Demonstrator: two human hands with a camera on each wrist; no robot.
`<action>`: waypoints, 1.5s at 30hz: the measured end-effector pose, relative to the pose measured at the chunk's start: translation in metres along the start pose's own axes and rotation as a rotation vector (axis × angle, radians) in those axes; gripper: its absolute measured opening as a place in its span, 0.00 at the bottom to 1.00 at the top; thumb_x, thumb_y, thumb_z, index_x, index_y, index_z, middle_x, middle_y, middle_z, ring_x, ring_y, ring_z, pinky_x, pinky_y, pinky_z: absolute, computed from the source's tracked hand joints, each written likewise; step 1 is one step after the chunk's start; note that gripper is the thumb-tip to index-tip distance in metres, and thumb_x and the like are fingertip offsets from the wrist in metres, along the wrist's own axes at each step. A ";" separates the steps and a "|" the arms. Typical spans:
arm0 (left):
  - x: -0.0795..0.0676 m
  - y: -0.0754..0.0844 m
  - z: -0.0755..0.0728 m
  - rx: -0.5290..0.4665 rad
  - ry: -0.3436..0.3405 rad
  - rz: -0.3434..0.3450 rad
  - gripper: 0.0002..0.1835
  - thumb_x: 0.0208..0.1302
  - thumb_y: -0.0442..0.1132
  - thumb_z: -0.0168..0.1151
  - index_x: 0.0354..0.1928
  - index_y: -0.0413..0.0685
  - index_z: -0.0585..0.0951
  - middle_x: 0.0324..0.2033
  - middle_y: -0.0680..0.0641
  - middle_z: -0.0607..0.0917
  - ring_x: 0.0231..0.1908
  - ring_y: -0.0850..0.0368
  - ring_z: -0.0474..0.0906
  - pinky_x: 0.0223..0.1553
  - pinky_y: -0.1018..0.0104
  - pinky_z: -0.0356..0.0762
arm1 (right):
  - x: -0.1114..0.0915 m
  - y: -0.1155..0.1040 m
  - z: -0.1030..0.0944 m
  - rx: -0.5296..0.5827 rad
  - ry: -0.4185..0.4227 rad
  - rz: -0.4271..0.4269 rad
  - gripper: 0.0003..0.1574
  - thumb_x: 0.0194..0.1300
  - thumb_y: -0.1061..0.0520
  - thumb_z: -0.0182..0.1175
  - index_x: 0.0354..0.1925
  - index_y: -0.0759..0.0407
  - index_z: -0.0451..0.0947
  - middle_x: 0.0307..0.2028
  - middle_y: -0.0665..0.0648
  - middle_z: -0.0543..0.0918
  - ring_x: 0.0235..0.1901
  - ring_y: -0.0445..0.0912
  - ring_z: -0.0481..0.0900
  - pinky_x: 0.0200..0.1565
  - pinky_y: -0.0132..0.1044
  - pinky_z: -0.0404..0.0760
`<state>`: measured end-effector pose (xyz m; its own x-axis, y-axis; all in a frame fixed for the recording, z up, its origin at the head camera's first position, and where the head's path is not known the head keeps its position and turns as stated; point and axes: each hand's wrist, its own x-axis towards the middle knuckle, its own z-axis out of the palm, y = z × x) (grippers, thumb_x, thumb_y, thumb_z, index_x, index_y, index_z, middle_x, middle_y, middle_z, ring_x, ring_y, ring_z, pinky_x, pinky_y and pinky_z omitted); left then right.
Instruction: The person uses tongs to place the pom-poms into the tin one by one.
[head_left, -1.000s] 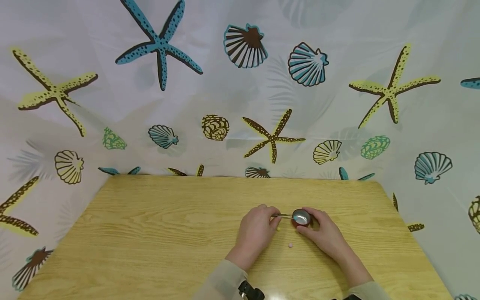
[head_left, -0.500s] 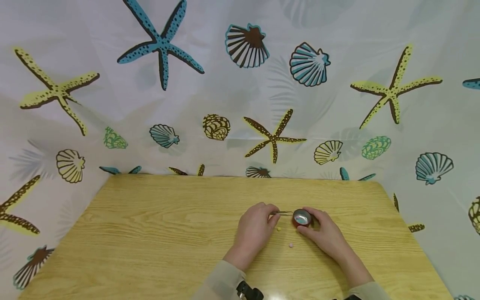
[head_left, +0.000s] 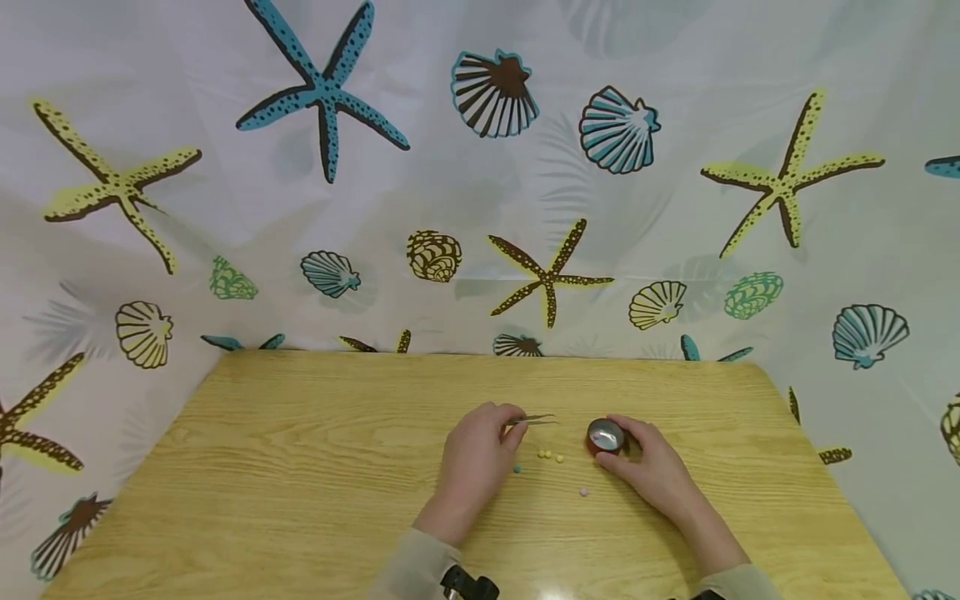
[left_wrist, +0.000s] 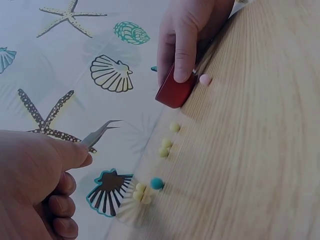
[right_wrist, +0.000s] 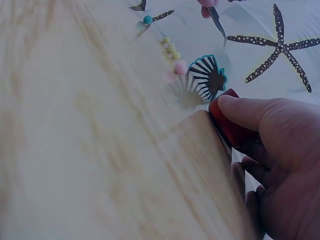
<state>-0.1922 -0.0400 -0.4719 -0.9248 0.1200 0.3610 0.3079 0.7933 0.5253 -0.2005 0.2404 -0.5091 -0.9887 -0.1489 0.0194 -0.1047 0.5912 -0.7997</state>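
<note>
Between thumb and fingers my left hand (head_left: 472, 458) pinches a pair of bent-tip tweezers (head_left: 534, 418). Their tips are apart with nothing between them, left of a small round red tin (head_left: 602, 451). My right hand (head_left: 654, 468) holds that tin on the table, thumb on the near side; its silvery inside tilts toward the head camera, and what lies in it is too small to make out. Several yellow beads (head_left: 547, 455) and a teal bead (left_wrist: 156, 183) lie on the table by the left hand. A pink bead (right_wrist: 181, 68) lies nearer the tin.
The wood-grain table (head_left: 300, 467) reaches back to a pale cloth (head_left: 360, 192) printed with starfish and shells, which also hangs at both sides. Dark straps (head_left: 468, 583) sit at the wrists.
A second ago the tweezer tips were at the tin's mouth with something blue there. They have opened and moved left with the left hand, baring more beads. The right hand keeps its place.
</note>
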 end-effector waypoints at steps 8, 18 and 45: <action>-0.005 -0.021 -0.012 0.002 0.016 -0.048 0.06 0.78 0.43 0.73 0.50 0.54 0.93 0.28 0.59 0.78 0.27 0.61 0.69 0.27 0.65 0.68 | 0.000 0.003 0.001 -0.003 0.008 -0.008 0.46 0.74 0.46 0.76 0.80 0.59 0.71 0.75 0.67 0.75 0.78 0.66 0.66 0.76 0.67 0.63; -0.012 -0.044 -0.017 -0.027 0.018 -0.088 0.07 0.78 0.43 0.73 0.51 0.53 0.93 0.29 0.58 0.79 0.28 0.60 0.69 0.29 0.63 0.69 | -0.001 0.002 0.000 0.000 -0.003 0.002 0.46 0.74 0.45 0.75 0.81 0.58 0.70 0.76 0.67 0.73 0.79 0.66 0.65 0.76 0.68 0.62; -0.015 -0.059 -0.009 -0.029 -0.033 -0.140 0.08 0.78 0.42 0.72 0.52 0.50 0.93 0.30 0.55 0.81 0.27 0.60 0.70 0.30 0.62 0.71 | -0.001 0.000 -0.001 0.003 -0.008 -0.010 0.46 0.74 0.46 0.75 0.80 0.59 0.71 0.75 0.67 0.74 0.79 0.65 0.65 0.77 0.67 0.61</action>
<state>-0.1940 -0.0939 -0.5015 -0.9659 0.0290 0.2572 0.1810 0.7860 0.5911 -0.1999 0.2409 -0.5087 -0.9867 -0.1608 0.0227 -0.1141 0.5870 -0.8015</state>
